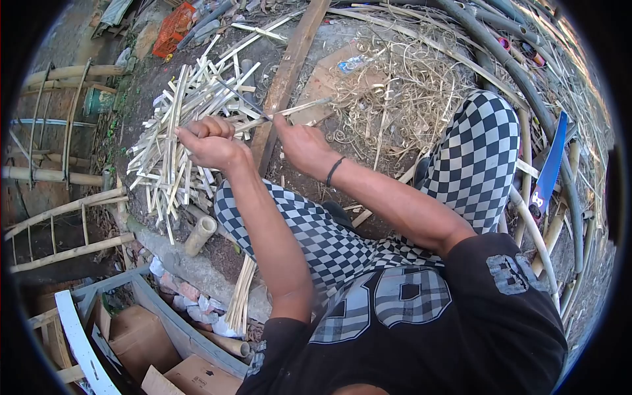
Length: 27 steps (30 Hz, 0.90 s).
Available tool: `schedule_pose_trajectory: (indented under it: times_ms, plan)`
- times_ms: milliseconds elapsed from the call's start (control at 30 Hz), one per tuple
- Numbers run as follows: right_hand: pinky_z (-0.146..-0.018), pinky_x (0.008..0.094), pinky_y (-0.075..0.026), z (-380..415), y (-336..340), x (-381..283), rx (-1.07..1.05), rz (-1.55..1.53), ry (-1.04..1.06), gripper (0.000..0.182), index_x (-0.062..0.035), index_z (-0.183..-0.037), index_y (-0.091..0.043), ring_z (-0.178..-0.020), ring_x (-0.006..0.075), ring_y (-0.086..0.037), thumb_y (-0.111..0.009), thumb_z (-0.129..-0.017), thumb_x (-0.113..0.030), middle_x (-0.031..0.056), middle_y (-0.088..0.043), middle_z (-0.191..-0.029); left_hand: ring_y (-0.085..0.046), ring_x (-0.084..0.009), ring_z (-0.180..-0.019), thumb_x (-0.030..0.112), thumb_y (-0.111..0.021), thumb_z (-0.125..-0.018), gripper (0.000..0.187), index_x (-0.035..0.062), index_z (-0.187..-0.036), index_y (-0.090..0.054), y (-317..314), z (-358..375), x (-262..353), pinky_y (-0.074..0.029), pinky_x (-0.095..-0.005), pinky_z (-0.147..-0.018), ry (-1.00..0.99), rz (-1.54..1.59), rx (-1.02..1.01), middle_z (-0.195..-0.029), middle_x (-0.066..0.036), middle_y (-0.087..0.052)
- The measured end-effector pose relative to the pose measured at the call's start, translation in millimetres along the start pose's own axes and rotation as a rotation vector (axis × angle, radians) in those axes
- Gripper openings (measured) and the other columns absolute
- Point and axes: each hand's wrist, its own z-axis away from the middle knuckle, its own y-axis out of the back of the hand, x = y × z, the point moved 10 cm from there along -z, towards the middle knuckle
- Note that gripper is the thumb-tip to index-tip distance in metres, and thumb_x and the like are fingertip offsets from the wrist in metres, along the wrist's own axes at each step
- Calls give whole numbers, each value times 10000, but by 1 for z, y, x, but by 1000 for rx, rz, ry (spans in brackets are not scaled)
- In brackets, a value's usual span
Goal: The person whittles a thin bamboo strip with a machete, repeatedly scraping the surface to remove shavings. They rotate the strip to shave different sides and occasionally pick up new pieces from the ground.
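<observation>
My left hand (214,141) is closed, fingers curled, around one end of a thin pale strip (299,108). That strip runs right, across a brown wooden plank (280,89), and ends over curly shavings (395,99). My right hand (303,145) is closed at the near end of a thin dark blade (243,99), which points up and left. Its index fingertip is by the plank, where blade and strip meet; the handle is hidden. Beside my left hand lies a loose pile of pale split strips (178,131).
An orange crate (173,29) stands at the upper left. A blue blade-like object (552,161) lies right of my knee. Bamboo ladders (66,253) and a grey frame with cardboard boxes (138,336) are at the left. A cut bamboo tube (201,234) sits near the pile.
</observation>
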Motion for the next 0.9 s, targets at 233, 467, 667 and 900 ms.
schedule_pose_trajectory:
  times_ms: [233, 467, 667, 900]
  plan:
    - [-663, 562, -508, -6, -4, 31, 72, 25, 1, 353, -13, -1179, -386, -791, 478, -656, -475, -838, 8, 276, -661, -784, -125, -115, -440, 426, -294, -1043, 492, 177, -638, -172, -13, 9, 6, -119, -297, -442, -45, -100, -42, -500, 24, -164]
    - [-665, 546, -517, -1, -2, -5, 105, 20, 111, 321, -10, -1147, -397, -794, 460, -669, -484, -839, -3, 263, -669, -777, -137, -107, -447, 416, -304, -1044, 488, 183, -637, -171, -19, 12, 4, -123, -288, -443, 5, -63, -29, -503, 25, -173]
    - [-679, 529, -532, -12, -10, 32, 1, 103, -46, 357, 0, -1181, -417, -770, 443, -676, -507, -835, -20, 261, -677, -796, -126, -109, -451, 426, -306, -1051, 502, 181, -631, -180, -1, 2, 3, -124, -291, -447, 42, 5, -19, -504, 25, -170]
    - [-667, 570, -493, -6, -15, 50, 66, 25, -52, 325, -18, -1142, -411, -783, 484, -649, -503, -830, 3, 273, -654, -774, -119, -110, -452, 419, -291, -1053, 513, 183, -615, -167, -18, 8, 1, -128, -294, -443, 27, -52, -121, -501, 25, -159]
